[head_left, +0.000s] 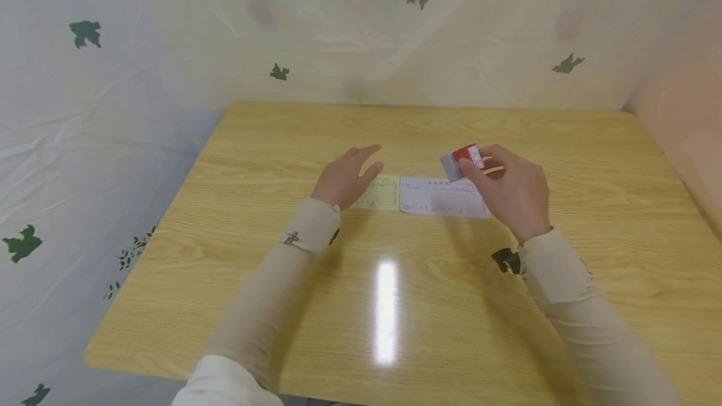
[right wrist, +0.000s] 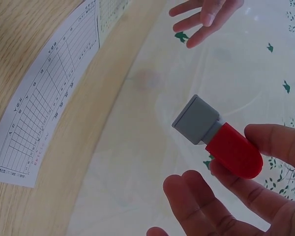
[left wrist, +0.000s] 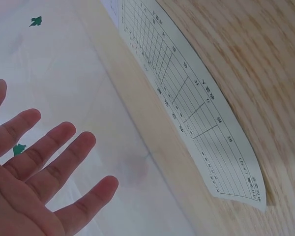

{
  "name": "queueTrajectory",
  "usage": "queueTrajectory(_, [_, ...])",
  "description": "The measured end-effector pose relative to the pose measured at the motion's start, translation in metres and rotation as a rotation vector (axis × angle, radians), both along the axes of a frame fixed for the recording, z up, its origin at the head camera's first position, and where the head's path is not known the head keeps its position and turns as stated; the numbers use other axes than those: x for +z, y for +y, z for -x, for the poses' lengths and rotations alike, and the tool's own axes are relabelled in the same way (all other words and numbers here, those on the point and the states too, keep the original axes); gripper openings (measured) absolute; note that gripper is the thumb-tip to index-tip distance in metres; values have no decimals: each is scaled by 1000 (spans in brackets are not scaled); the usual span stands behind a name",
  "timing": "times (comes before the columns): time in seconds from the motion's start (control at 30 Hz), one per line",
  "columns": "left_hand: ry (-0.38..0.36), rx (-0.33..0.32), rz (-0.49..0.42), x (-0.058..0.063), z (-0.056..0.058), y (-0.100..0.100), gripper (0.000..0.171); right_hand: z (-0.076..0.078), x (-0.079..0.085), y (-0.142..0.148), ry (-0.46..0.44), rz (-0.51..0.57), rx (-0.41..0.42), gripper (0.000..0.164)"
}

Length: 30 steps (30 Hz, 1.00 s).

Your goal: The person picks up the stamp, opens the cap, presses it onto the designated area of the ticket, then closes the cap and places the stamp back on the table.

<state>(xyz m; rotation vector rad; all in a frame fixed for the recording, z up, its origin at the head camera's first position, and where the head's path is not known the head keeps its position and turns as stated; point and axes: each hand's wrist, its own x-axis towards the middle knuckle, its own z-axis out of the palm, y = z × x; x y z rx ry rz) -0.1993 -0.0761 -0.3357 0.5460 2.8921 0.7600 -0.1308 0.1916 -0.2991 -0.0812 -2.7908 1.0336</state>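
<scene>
My right hand [head_left: 516, 190] pinches a small stamp [right wrist: 233, 150] between thumb and index finger, its other fingers loose. The stamp has a rounded red handle and a square grey head [right wrist: 195, 119], held tilted in the air above the white printed form [head_left: 445, 199]. Joined edge to edge with that sheet on its left lies a pale green form [head_left: 386, 196]. Over the green one hovers my left hand [head_left: 341, 177], which holds nothing; its fingers are spread in the left wrist view. That hand hides part of the green form. Both sheets carry ruled grids and small print.
Both forms lie on a light wood-grain table [head_left: 282, 143]. A pale cloth [head_left: 350, 24] with green bird prints hangs behind its far edge and along the left side. A bright light reflection [head_left: 386, 312] shows on the near part of the tabletop.
</scene>
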Motion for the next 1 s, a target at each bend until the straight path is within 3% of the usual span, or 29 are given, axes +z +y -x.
queueTrajectory(0.53, [-32,-38,-61,0,-2,7,53,2,-2,-3,-3,33,6,54])
queueTrajectory(1.0, [7,-64,-92,-2,-4,13,50,3,-5,-4,-17,70,34,51])
